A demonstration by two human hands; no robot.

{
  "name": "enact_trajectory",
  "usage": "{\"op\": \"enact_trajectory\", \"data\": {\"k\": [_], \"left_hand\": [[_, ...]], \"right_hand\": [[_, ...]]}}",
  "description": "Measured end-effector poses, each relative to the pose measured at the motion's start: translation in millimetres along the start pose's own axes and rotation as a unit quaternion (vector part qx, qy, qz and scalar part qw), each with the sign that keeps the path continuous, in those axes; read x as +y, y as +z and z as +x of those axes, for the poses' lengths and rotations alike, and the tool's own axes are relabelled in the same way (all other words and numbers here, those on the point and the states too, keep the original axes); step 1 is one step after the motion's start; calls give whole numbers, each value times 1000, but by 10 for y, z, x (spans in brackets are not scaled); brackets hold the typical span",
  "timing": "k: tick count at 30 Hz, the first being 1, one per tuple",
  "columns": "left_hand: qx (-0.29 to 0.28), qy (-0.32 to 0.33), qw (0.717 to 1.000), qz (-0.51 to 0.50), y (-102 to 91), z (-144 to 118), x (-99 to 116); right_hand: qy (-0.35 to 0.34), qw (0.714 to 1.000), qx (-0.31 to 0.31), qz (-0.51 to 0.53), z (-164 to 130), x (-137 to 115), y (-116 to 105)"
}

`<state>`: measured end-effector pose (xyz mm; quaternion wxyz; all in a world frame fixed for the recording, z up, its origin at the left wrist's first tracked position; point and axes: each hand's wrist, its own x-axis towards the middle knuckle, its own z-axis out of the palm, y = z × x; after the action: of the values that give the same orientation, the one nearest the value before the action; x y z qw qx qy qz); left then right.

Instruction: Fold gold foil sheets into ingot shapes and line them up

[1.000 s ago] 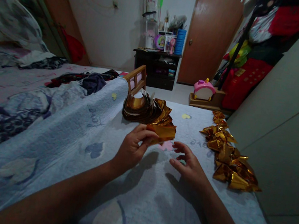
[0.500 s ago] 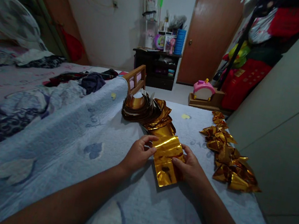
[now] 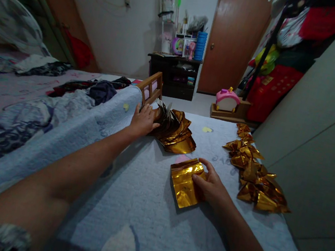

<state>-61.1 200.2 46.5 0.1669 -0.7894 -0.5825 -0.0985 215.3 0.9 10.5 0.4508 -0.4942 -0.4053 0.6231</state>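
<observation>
And here's the right hand (image 3: 213, 186), just right of centre — thumb pressed on a shiny gold sheet (image 3: 184, 186), pinching its right edge, the other fingers mostly hidden behind. Above centre, the left hand (image 3: 143, 120) lies on the left end of a fanned gold stack (image 3: 181, 138), fingers slightly spread — gripping any? I can't tell. Folded gold pieces (image 3: 256, 179) line the pale blue cover (image 3: 131, 188), right of frame.
</observation>
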Motion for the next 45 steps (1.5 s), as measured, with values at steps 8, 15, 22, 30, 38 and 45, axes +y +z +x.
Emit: {"op": "enact_trajectory", "data": {"k": [8, 15, 22, 30, 38, 45], "left_hand": [[-85, 51, 995, 19, -112, 256, -14], [-106, 42, 993, 27, -48, 292, -64], [-115, 53, 992, 27, -53, 293, -177], [-106, 52, 993, 30, -78, 209, -183], [-64, -12, 998, 28, -131, 22, -56], [-31, -83, 996, 7, -127, -11, 115]], "right_hand": [[-9, 1000, -9, -14, 15, 38, -17], [-9, 1000, -20, -13, -3, 30, -11], [-11, 1000, -23, -10, 18, 81, -23], [-16, 999, -33, -20, 23, 76, -21], [-16, 999, -26, -19, 27, 69, -18], [-7, 1000, -18, -4, 22, 51, -21]]}}
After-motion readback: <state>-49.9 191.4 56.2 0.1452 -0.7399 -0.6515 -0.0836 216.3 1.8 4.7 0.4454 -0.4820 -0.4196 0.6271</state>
